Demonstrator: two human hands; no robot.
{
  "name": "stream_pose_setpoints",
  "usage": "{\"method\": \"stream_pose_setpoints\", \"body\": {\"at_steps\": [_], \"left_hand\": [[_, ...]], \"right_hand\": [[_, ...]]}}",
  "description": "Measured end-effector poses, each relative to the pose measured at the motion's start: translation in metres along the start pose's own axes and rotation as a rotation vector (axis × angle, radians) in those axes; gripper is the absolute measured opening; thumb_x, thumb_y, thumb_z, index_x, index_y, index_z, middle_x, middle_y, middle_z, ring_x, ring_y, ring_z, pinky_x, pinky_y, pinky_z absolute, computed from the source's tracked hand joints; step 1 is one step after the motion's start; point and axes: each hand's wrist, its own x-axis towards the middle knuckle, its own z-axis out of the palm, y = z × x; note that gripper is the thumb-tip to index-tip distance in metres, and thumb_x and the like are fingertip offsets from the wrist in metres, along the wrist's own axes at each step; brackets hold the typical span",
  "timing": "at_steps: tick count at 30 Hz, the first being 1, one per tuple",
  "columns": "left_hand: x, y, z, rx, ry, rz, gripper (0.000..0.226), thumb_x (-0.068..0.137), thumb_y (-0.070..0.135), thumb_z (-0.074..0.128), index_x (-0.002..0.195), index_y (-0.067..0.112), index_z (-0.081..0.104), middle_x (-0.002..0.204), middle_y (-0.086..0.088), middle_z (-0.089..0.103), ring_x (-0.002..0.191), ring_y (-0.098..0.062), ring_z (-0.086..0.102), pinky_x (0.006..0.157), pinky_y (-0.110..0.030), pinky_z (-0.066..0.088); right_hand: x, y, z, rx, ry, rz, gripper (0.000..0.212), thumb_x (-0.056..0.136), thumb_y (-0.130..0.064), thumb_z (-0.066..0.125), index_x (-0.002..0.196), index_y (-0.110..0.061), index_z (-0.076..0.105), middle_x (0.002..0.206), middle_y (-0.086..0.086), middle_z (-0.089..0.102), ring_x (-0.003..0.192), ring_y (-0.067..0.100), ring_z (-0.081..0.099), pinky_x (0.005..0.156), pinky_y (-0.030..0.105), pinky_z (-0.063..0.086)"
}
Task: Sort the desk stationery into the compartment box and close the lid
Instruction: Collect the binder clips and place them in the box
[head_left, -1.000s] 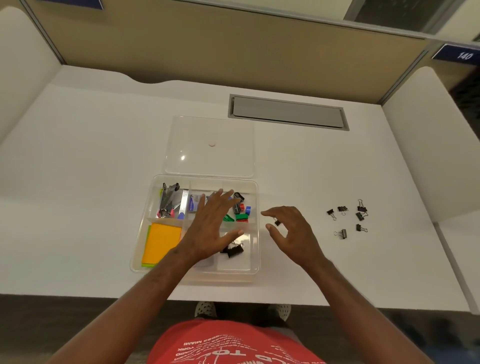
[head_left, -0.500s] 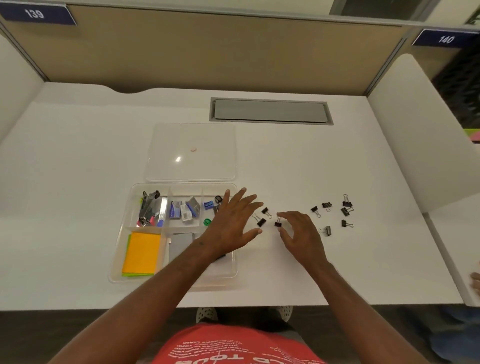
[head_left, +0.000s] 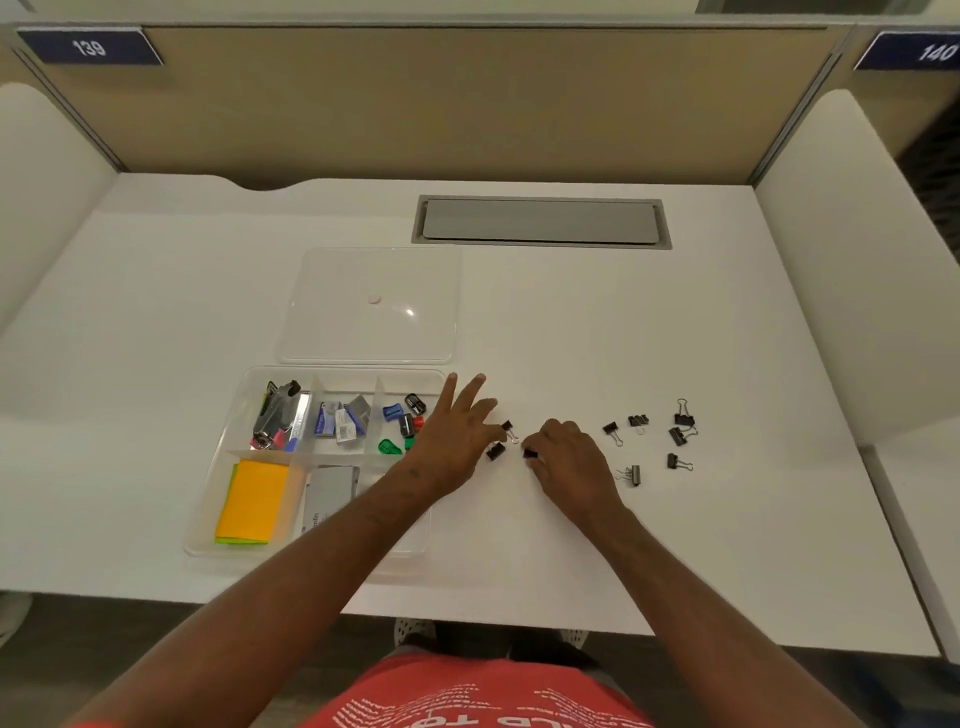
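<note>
The right hand (head_left: 563, 457) curls its fingers over a small black clip (head_left: 530, 453) on the desk (head_left: 571, 338), just right of the box (head_left: 218, 499); it seems to pinch this clip, though the fingertips are partly hidden. The left hand (head_left: 457, 436) lies flat with straight fingers, holding nothing, and reaches over the right wall of the box toward two more clips (head_left: 496, 451) beside it. Such a binder clip is light, stiff and springy; I judge it is best taken by the black body between thumb and finger, because the thin wire handles swing and can slip. Farther right of the box lie six other clips (head_left: 675, 435), well apart from each other, so I count nine clips outside the box. Inside the box I see six compartments: one stapler, about three small packs of staples, some sharpeners in blue, green, red and black (perhaps five, hard to count), one pad of orange notes, one grey case. One clear lid (head_left: 371, 306) lies flat behind the box, touching its back edge or nearly so.
</note>
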Motion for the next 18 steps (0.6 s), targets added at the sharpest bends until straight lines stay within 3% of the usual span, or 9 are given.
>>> {"method": "stream_pose_setpoints", "body": {"at_steps": [6, 9, 18], "left_hand": [[0.013, 0.008, -0.006, 0.095, -0.097, -0.005, 0.042, 0.088, 0.011, 0.066, 0.127, 0.028, 0.062, 0.137, -0.010, 0.053, 0.137, -0.034, 0.036, 0.119, -0.064, 0.001], [0.016, 0.012, -0.009, 0.143, -0.103, 0.000, 0.041, 0.088, 0.013, 0.065, 0.127, 0.025, 0.061, 0.134, -0.009, 0.051, 0.129, -0.031, 0.042, 0.117, -0.066, 0.002], [0.013, 0.007, -0.014, 0.123, -0.063, 0.067, 0.025, 0.090, 0.025, 0.064, 0.114, 0.025, 0.066, 0.126, -0.006, 0.053, 0.125, -0.028, 0.044, 0.116, -0.067, 0.000]], "right_hand": [[0.004, 0.009, -0.002, 0.018, -0.035, -0.044, 0.019, 0.096, -0.022, 0.056, 0.107, -0.016, 0.070, 0.101, 0.003, 0.065, 0.097, 0.025, 0.058, 0.077, 0.035, 0.047], [0.002, 0.012, -0.006, 0.107, 0.009, 0.019, 0.014, 0.093, -0.020, 0.060, 0.102, -0.017, 0.072, 0.096, 0.000, 0.066, 0.094, 0.023, 0.058, 0.075, 0.033, 0.047], [0.005, 0.018, -0.026, 0.289, 0.174, 0.136, 0.010, 0.089, -0.024, 0.066, 0.097, -0.029, 0.067, 0.089, -0.013, 0.057, 0.090, 0.012, 0.052, 0.067, 0.025, 0.044]]}}
